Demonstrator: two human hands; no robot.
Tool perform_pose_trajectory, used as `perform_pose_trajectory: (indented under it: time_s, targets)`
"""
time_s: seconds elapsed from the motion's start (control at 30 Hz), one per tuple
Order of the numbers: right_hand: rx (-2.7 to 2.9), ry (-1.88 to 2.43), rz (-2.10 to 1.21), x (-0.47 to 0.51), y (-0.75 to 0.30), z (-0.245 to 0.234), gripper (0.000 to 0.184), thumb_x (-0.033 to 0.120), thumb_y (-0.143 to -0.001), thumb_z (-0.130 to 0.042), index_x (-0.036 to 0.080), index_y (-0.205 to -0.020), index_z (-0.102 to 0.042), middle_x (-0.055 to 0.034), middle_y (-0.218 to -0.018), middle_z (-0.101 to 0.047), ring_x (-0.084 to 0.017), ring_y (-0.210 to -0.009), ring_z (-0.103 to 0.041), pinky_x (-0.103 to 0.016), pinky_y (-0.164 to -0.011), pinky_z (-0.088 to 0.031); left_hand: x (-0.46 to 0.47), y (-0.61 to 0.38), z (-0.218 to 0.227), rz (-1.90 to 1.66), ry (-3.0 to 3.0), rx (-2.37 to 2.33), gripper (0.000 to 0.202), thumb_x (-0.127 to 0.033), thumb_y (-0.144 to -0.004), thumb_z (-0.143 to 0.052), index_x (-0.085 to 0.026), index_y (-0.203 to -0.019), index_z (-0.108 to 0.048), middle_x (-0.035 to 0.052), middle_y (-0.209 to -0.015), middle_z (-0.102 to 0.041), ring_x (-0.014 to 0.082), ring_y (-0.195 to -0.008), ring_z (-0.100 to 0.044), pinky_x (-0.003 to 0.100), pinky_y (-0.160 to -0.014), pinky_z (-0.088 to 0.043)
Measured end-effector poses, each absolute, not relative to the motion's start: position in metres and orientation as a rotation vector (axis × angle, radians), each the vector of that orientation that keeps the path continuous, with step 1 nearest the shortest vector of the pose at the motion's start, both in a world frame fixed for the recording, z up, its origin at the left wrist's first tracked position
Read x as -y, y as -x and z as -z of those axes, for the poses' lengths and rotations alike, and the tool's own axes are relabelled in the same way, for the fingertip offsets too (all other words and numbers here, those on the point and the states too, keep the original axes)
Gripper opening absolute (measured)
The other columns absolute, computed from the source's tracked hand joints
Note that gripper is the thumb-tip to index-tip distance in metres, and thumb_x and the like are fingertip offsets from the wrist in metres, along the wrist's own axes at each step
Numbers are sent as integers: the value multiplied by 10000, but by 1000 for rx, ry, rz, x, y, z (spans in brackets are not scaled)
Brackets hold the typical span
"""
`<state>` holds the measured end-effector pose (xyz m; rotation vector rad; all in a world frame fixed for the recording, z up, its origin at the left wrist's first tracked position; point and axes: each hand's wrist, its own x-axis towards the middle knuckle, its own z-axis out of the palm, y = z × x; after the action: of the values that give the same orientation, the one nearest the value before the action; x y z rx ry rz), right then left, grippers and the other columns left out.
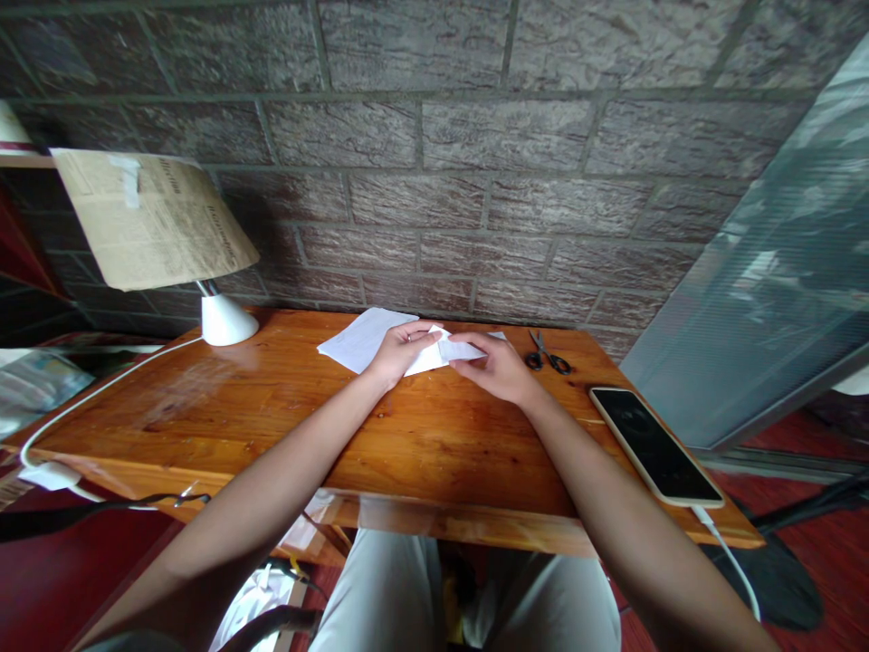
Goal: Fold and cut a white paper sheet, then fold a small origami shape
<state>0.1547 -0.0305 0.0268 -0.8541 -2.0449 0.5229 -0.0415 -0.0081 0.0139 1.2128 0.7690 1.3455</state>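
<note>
A folded piece of white paper (pixel 427 359) is held between my two hands, near the back of the wooden table. My left hand (pixel 400 351) pinches its left part, thumb on top. From the right, my right hand (pixel 494 362) grips the paper between thumb and fingers; part of the sheet shows beyond those fingers. Flat on the table beside my left hand lies a stack of white paper sheets (pixel 367 337), partly hidden by that hand. A pair of scissors (pixel 547 355) with black handles rests to the right of my right hand, blades pointing to the wall.
At the table's right edge lies a phone (pixel 655 445) with a white cable (pixel 730 548) plugged in. A lamp (pixel 227 319) with a newsprint shade stands at the back left, its cord running over the left side. A brick wall (pixel 448 199) rises behind the table (pixel 434 444).
</note>
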Motion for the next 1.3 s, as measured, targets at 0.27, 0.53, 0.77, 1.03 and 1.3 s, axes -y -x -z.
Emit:
perform_pose_trajectory:
  time_s: [0.27, 0.53, 0.77, 1.03, 1.3]
  targets:
    - [1972, 911, -489, 30, -152, -26, 224, 364, -832, -638, 211, -984, -699, -46, -943, -740, -203, -815, -675, -336, -781, -527, 10, 41, -13, -1337, -1344, -760, 409, -348, -578, -870, -141, -909, -750, 77, -851, -769, 210, -763, -696, 341, -761, -513]
    - [1775, 915, -571, 31, -142, -22, 277, 468, -833, -661, 221, -946, -717, -54, -984, -753, -223, -895, -690, -349, -808, -539, 9, 43, -14, -1304, -1343, -763, 386, -315, -545, -876, -144, -868, -751, 80, -862, -771, 230, -790, -705, 351, -787, -514]
    - [1625, 950, -595, 28, -136, -17, 344, 528, -786, -692, 201, -888, -721, -73, -938, -755, -228, -845, -685, -350, -762, -536, 11, 42, -14, -1294, -1347, -760, 360, -331, -539, -882, -147, -817, -745, 71, -833, -765, 225, -764, -699, 359, -781, -521]
    - [1587, 966, -567, 32, -135, -20, 325, 511, -796, -683, 192, -853, -713, -70, -870, -748, -214, -778, -668, -341, -726, -529, 18, 38, -18, -1283, -1371, -753, 307, -365, -623, -841, -154, -832, -766, 68, -863, -764, 219, -807, -688, 346, -809, -508]
    - [1533, 941, -606, 29, -136, -18, 277, 446, -781, -715, 195, -894, -746, -68, -918, -763, -217, -795, -688, -348, -760, -544, 16, 35, -17, -1316, -1337, -729, 259, -315, -660, -807, -166, -870, -790, 70, -924, -765, 218, -850, -674, 341, -855, -477]
